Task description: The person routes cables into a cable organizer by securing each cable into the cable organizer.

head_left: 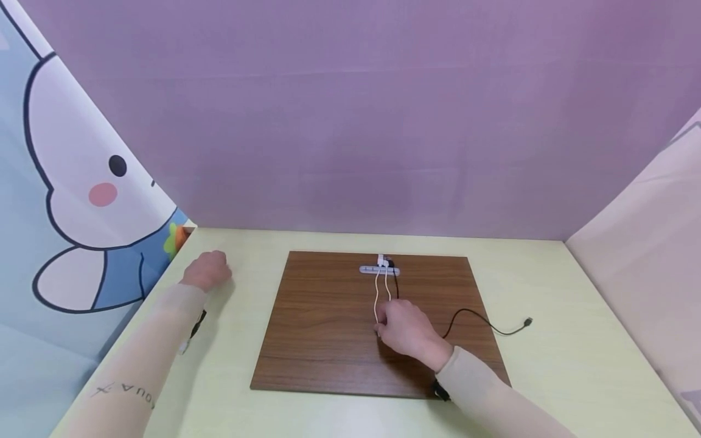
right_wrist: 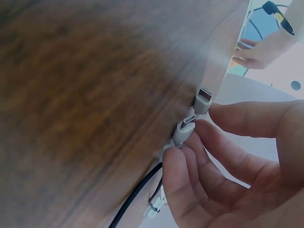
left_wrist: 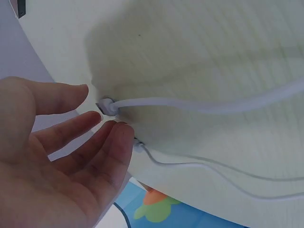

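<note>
My right hand is over the brown wooden board, its curled fingers around the ends of two white charging cables. In the right wrist view one white USB-C plug shows by the thumb tip; another USB-C plug sits between the fingers. Both cables run up to a pale cable holder near the board's far edge. My left hand is over the table's left side, fingers loosely bent. Beside its fingertips in the left wrist view lies a white cable's plug, with thinner white cables below.
A black cable curves off the board's right side to a plug on the pale table. Black and white cable ends lie by the left forearm. A purple curtain hangs behind, printed cloth at left.
</note>
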Action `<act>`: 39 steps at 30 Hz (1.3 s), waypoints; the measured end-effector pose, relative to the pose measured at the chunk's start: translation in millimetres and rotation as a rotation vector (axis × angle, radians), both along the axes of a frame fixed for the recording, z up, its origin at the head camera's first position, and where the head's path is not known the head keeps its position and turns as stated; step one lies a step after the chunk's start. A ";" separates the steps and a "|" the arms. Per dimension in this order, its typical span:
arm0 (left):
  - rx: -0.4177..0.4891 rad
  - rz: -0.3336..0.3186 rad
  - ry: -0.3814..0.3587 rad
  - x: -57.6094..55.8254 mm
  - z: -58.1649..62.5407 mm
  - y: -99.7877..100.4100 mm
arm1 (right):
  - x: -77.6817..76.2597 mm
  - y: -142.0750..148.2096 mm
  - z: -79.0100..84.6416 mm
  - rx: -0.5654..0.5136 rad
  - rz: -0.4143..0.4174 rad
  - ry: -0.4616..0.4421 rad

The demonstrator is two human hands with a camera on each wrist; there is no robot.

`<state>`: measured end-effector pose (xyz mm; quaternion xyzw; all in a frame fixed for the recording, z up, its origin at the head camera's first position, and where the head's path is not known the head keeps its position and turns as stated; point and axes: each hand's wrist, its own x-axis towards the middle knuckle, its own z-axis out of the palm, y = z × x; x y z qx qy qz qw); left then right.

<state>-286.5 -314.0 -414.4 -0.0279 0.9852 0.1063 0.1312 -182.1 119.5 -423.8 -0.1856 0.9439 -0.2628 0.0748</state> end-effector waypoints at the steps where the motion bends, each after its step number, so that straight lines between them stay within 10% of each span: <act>1: -0.001 0.003 0.000 0.2 -0.6 -0.1 | -0.1 0.1 -0.2 0.003 0.002 0.002; 26: 0.067 -0.024 0.088 -1.3 -8.8 6.8 | 1.7 1.3 0.3 0.005 0.000 -0.021; 39: 0.191 -0.071 0.104 2.7 7.5 36.6 | 2.1 1.1 0.9 0.016 0.019 0.035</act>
